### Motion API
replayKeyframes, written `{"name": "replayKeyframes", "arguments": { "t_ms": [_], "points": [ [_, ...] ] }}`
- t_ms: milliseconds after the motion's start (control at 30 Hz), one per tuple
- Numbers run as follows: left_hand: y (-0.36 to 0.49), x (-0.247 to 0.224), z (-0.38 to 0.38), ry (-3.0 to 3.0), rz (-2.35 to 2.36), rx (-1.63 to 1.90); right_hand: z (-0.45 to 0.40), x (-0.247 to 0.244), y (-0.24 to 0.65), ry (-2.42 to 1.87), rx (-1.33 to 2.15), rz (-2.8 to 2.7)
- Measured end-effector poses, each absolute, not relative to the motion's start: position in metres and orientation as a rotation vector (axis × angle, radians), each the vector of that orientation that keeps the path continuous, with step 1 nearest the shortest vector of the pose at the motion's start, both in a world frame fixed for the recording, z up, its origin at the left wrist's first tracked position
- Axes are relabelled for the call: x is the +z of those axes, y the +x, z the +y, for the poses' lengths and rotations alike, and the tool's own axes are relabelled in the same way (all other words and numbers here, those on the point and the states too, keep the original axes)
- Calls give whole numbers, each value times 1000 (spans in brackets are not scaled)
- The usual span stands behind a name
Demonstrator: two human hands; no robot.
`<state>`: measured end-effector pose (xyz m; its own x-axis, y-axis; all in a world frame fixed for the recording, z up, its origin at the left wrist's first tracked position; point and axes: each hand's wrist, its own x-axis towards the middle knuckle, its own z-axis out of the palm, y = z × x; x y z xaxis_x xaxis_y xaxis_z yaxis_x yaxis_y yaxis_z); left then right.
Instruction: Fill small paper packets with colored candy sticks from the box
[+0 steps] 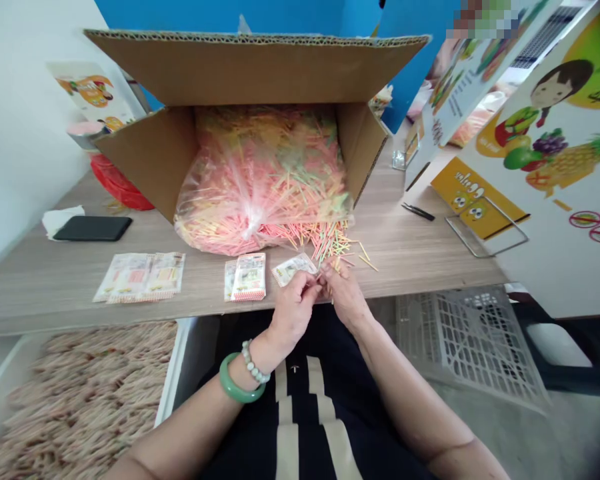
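Note:
Over the table's front edge, my left hand [295, 303] and my right hand [347, 293] meet at the fingertips, both closed in a pinch. Ends of thin coloured sticks [337, 264] show at my right fingers. What my left fingertips grip is hidden. Just beyond, a loose pile of pink, yellow and green sticks [330, 239] spills from a large clear plastic bag [253, 220] inside an open cardboard box [250, 73]. A small printed packet [294, 268] lies beside my left hand. Further left are a stack of packets [250, 277] and a spread group of packets [143, 275].
A black phone [94, 229] and tissue [55, 220] lie at left, near a red bag [120, 183]. Tweezers [418, 212] and a wire stand [485, 227] are at right. Below the table are a bin full of packets [80, 393] and a grey plastic crate [473, 340].

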<state>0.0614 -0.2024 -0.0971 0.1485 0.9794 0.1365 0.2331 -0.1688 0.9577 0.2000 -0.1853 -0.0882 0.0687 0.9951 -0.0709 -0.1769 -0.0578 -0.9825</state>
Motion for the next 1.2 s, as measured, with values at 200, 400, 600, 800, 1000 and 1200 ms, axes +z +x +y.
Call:
{"name": "replayKeyframes", "arguments": {
  "t_ms": [200,400,600,800,1000,1200],
  "points": [
    [7,-80,-203,2142,1938,958,-182,-99,224,-1181,638,-1210],
    [26,-73,-174,2506,1923,323,-178,-137,225,-1267,624,-1431],
    [47,-85,-151,2398,1909,225,-177,-135,226,-1276,709,-1474],
    [44,-97,-151,1776,1589,905,-179,-120,220,-1275,965,-1253],
    [49,-84,-162,1187,1159,1228,-181,-93,199,-1143,1331,-1074],
    [33,-68,-161,1328,1104,918,-177,-85,203,-1350,985,-1536]
  ]
}}
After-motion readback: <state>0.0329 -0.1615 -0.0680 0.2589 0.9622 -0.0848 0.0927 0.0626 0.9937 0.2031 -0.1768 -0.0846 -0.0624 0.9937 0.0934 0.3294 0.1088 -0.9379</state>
